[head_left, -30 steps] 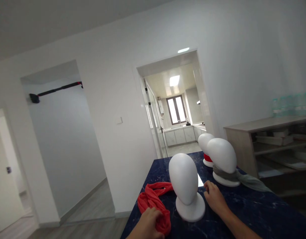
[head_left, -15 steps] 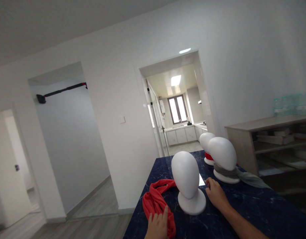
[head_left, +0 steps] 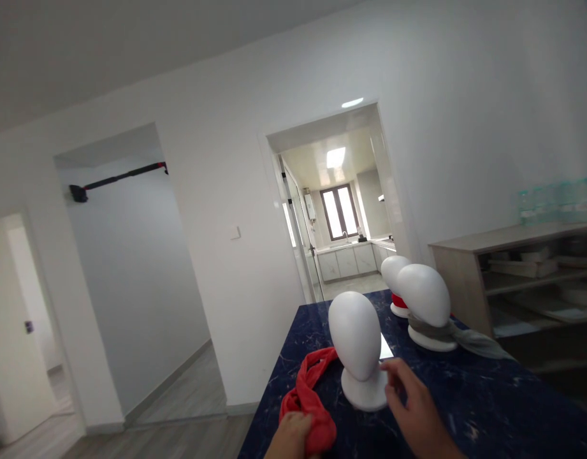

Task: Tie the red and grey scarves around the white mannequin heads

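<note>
A white foam mannequin head [head_left: 355, 338] stands bare on the dark blue marbled table [head_left: 484, 395]. A red scarf [head_left: 309, 398] lies to its left, trailing round its neck. My left hand [head_left: 289, 437] is closed on the near end of the red scarf at the bottom edge. My right hand [head_left: 414, 408] hovers at the right side of the head's round base, fingers curled and apart, holding nothing. Farther back stand a second head [head_left: 423, 296] with a grey scarf [head_left: 465, 341] tied on it, and a third head [head_left: 393, 271] with a red scarf.
A wooden shelf unit [head_left: 522, 280] stands against the right wall beside the table. Behind the table an open doorway [head_left: 341, 210] leads to a kitchen. Another opening on the left holds a black and red bar [head_left: 116, 178]. The table's left edge drops to wood flooring.
My left hand went from flat on the red scarf to gripping it. My right hand lifted off the table and moved left toward the head's base.
</note>
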The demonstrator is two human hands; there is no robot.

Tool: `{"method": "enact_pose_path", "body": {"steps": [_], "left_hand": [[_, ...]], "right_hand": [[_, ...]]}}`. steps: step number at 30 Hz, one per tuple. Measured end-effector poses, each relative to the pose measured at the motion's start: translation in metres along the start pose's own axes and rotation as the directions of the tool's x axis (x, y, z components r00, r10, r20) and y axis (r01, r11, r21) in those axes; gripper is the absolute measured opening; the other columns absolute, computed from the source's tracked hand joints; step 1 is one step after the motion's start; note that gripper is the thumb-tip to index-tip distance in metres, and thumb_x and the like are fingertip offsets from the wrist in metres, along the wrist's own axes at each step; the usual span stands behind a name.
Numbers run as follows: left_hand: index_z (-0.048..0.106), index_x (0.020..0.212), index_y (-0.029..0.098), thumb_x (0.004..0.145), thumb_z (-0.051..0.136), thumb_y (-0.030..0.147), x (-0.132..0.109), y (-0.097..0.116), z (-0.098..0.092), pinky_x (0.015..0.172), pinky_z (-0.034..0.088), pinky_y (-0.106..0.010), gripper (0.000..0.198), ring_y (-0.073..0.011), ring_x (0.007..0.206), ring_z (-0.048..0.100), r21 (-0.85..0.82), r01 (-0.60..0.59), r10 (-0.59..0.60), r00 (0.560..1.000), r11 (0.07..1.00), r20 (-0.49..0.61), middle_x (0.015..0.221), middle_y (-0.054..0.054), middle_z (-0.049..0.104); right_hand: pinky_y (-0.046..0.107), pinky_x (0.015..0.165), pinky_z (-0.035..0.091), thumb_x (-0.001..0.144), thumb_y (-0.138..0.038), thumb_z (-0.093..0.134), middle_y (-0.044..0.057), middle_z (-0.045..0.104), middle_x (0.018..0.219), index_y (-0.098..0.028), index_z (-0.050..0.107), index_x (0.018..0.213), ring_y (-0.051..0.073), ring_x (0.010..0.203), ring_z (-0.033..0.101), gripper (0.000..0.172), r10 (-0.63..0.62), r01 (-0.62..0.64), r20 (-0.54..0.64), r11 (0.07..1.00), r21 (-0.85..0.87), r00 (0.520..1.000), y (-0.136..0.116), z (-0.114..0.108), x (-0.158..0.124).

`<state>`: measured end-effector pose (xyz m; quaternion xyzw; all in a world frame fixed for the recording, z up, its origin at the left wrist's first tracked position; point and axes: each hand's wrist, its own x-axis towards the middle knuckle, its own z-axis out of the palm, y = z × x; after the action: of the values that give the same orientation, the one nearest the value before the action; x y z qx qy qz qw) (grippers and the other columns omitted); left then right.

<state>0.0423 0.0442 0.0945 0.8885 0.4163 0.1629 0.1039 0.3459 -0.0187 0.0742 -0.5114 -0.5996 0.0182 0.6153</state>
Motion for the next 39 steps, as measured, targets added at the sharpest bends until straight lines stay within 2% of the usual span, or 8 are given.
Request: {"method": "enact_pose_path", "body": {"steps": [4,8,12,16,25,29,32,39], "left_hand": [[0.073,0.095,0.023,0.089,0.053,0.019,-0.001,0.053,-0.081,0.089,0.051,-0.035,0.022,-0.0234,0.095,0.068,-0.270,-0.087,0.038,0.983,0.959,-0.181,0.100,-0.004,0.076],[0.074,0.109,0.023,0.084,0.056,0.017,0.016,0.091,-0.136,0.104,0.049,-0.036,0.031,-0.0240,0.111,0.067,-0.414,-0.187,0.091,0.967,0.891,-0.239,0.118,-0.006,0.076],[0.074,0.118,0.021,0.082,0.058,0.017,0.040,0.121,-0.171,0.107,0.050,-0.037,0.039,-0.0258,0.114,0.069,-0.554,-0.200,0.103,0.974,0.808,-0.201,0.118,-0.005,0.078],[0.076,0.112,0.020,0.082,0.061,0.019,0.063,0.154,-0.195,0.095,0.053,-0.035,0.033,-0.0233,0.100,0.070,-0.576,-0.260,0.143,0.960,0.775,-0.240,0.109,-0.004,0.080],[0.074,0.112,0.016,0.083,0.068,0.022,0.104,0.190,-0.244,0.073,0.053,-0.026,0.031,-0.0153,0.077,0.069,-0.796,-0.262,0.171,0.965,0.546,-0.201,0.095,-0.005,0.078],[0.075,0.115,0.015,0.087,0.068,0.023,0.111,0.196,-0.266,0.064,0.052,-0.024,0.030,-0.0133,0.071,0.068,-0.761,-0.267,0.215,0.962,0.591,-0.170,0.096,-0.008,0.077],[0.076,0.110,0.015,0.088,0.069,0.028,0.115,0.197,-0.273,0.059,0.050,-0.023,0.026,-0.0127,0.067,0.065,-0.711,-0.251,0.215,0.966,0.657,-0.142,0.090,-0.007,0.076],[0.079,0.098,0.014,0.091,0.071,0.047,0.114,0.187,-0.284,0.053,0.042,-0.020,0.034,-0.0098,0.056,0.057,-0.481,-0.220,0.260,0.966,0.849,0.017,0.075,-0.002,0.072]], "right_hand": [[0.043,0.111,0.050,0.081,-0.009,0.057,0.008,0.067,0.133,-0.027,0.063,0.136,0.026,0.126,0.063,0.058,-0.091,0.035,0.332,0.985,0.170,0.939,-0.054,0.018,-0.020],[0.058,0.130,0.029,0.089,-0.020,0.068,0.008,0.051,0.161,-0.032,0.046,0.159,0.030,0.150,0.045,0.074,-0.017,-0.097,0.340,0.944,0.317,0.940,-0.084,0.028,0.004],[0.058,0.124,0.038,0.080,-0.032,0.088,0.008,0.060,0.153,-0.033,0.047,0.158,0.033,0.139,0.056,0.088,-0.078,-0.180,0.400,0.803,0.569,0.913,-0.112,0.033,0.049],[0.053,0.110,0.049,0.073,-0.032,0.093,0.005,0.075,0.125,-0.026,0.069,0.131,0.032,0.118,0.066,0.063,-0.125,-0.194,0.428,0.756,0.626,0.895,-0.127,0.032,0.085],[0.031,0.085,0.052,0.085,-0.043,0.087,-0.001,0.073,0.090,-0.019,0.069,0.097,0.015,0.082,0.066,0.032,-0.084,-0.472,0.566,0.458,0.753,0.820,-0.119,-0.009,0.118],[0.043,0.105,0.052,0.096,-0.052,0.074,0.013,0.078,0.105,-0.012,0.074,0.106,0.023,0.099,0.074,0.041,-0.146,-0.549,0.652,0.423,0.721,0.744,-0.127,-0.039,0.134],[0.040,0.091,0.059,0.100,-0.048,0.068,0.013,0.078,0.104,-0.013,0.073,0.102,0.021,0.088,0.075,0.036,-0.196,-0.502,0.624,0.438,0.746,0.756,-0.127,-0.056,0.143],[0.017,0.045,0.040,0.106,-0.042,0.059,-0.012,0.043,0.055,-0.020,0.068,0.112,0.004,0.038,0.024,0.024,-0.297,-0.482,0.571,0.324,0.814,0.765,-0.118,-0.085,0.149]]}}
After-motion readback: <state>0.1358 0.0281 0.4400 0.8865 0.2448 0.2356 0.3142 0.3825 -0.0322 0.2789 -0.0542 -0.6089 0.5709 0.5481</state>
